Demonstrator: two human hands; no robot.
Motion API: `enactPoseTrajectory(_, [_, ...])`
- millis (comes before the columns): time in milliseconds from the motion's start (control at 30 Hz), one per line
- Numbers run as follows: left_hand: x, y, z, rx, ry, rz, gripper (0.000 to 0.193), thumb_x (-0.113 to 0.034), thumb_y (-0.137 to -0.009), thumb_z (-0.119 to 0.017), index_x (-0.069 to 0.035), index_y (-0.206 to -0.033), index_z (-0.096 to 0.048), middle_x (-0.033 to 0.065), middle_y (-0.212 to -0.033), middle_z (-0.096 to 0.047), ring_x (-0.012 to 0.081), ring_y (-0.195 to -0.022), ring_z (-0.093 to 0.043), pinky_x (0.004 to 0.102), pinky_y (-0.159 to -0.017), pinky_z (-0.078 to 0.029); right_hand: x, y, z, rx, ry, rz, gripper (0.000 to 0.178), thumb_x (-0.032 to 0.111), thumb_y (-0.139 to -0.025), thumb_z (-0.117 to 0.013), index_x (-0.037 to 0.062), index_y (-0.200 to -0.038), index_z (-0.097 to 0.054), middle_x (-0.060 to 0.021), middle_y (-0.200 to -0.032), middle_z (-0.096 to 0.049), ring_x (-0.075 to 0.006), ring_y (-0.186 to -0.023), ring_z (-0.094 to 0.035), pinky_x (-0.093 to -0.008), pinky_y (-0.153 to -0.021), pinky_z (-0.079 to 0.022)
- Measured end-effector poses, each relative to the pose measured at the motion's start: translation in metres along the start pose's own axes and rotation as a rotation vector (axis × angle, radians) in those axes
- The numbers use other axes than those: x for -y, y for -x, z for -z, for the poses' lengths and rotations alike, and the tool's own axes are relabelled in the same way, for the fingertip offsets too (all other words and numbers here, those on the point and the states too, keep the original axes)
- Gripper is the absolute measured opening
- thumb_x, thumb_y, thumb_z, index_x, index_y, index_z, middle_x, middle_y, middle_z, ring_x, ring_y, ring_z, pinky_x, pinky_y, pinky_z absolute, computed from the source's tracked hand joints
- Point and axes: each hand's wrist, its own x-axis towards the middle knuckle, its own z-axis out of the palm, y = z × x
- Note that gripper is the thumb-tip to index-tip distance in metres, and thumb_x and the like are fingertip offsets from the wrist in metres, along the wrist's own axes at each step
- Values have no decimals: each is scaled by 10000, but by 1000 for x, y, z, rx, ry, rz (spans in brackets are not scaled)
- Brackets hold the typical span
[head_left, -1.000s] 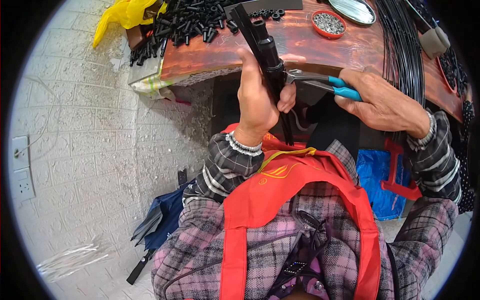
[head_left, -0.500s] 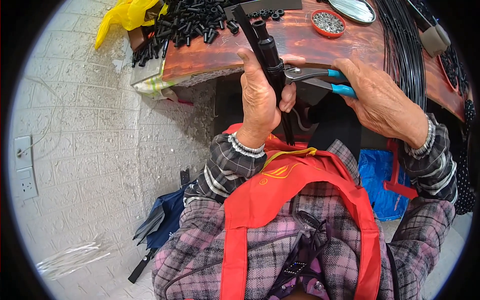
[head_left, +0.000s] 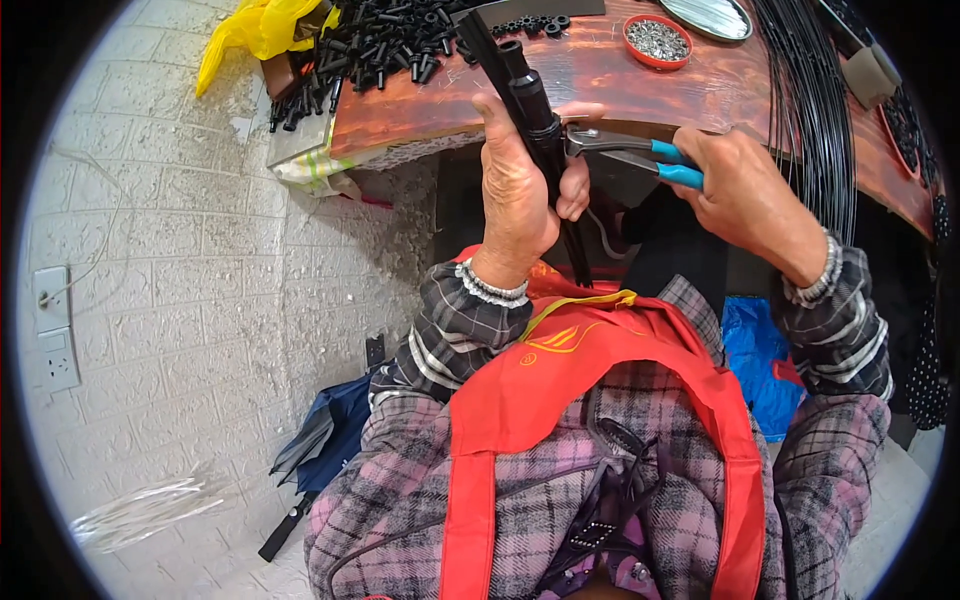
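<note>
Nearest to us: red apron (head_left: 600,380) over a plaid jacket, a folded dark umbrella (head_left: 310,450) on the floor at lower left.

Our left hand (head_left: 515,190) is wrapped tight around a bundle of thin black rods (head_left: 575,240) with a black tubular fitting (head_left: 530,90) on its upper end, held upright just in front of the table edge. Our right hand (head_left: 745,190) is clamped on the blue handles of a pair of pliers (head_left: 625,155); the jaws sit against the rods just below the fitting, touching our left fingers. Whether they grip the rod or a clip there, we cannot tell.

Progress, as we judge it: fitting on, crimp or tightening in hand, not finished.

Further out on the brown table (head_left: 600,70): a heap of loose black fittings (head_left: 370,45), apparently many left to mount; a red dish of small metal parts (head_left: 657,40); a hank of long black rods (head_left: 810,110) at right; a yellow bag (head_left: 255,30) far left.
</note>
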Motion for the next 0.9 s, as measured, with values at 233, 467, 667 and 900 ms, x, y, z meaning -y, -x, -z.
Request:
enactPoseTrajectory(233, [-2,-1,-4,45,-89,-14,904,-757,-711,-186,27,-947,-568,-1,-389,-335,86,-322,-290,224,-336,-260,-4,-7,26,-4,255,143,169,85,-656,-625,-2,-744,-510,-180,-648,-527,-375,-652,-520,-438,-549,-400])
enactPoseTrajectory(467, [-3,-3,-3,68,-77,3,916,-769,-697,-185,21,-984,-550,1,-385,-336,89,-317,-292,224,-334,-260,2,-11,33,-123,531,351,60,19,-685,-538,2,-700,-483,-156,-630,-530,-319,-620,-551,-392,-538,-432])
enactPoseTrajectory(667, [-3,-4,2,105,-57,-2,933,-786,-674,-188,10,-1010,-538,-7,-385,-329,90,-318,-287,220,-337,-256,12,-7,23,-112,594,275,56,14,-708,-499,5,-743,-455,-161,-610,-520,-293,-594,-564,-359,-510,-448])
enactPoseTrajectory(900, [-3,-4,8,137,-115,-30,902,-751,-711,-177,12,-1103,-456,-2,-398,-297,109,-336,-264,244,-353,-269,26,-3,13,-150,614,179,61,41,-681,-531,13,-714,-488,-128,-612,-552,-246,-583,-593,-313,-508,-471])
